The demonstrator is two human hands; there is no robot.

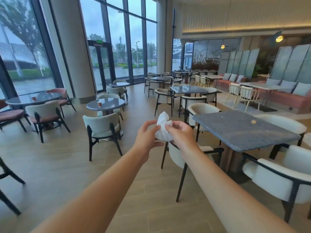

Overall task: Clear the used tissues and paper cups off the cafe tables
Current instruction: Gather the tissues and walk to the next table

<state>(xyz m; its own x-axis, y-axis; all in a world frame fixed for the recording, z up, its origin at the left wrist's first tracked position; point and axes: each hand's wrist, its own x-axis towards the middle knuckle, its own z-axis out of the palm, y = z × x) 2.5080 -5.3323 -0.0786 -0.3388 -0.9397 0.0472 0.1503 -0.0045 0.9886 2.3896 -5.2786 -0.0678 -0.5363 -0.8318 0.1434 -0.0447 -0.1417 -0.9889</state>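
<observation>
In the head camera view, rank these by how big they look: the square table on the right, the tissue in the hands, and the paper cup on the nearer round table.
1. Square table, though it is nearest.
2. Tissue, held by both hands.
3. Paper cup, farther off.

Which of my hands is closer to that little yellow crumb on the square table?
Right. Your right hand holds the tissue just left of the square table bearing the crumb; your left hand is farther left.

Single wide-angle head view, looking forward and slightly down along both outstretched arms, hands close at centre frame, nearest square surface [244,130] just right, cafe hall receding beyond
</observation>
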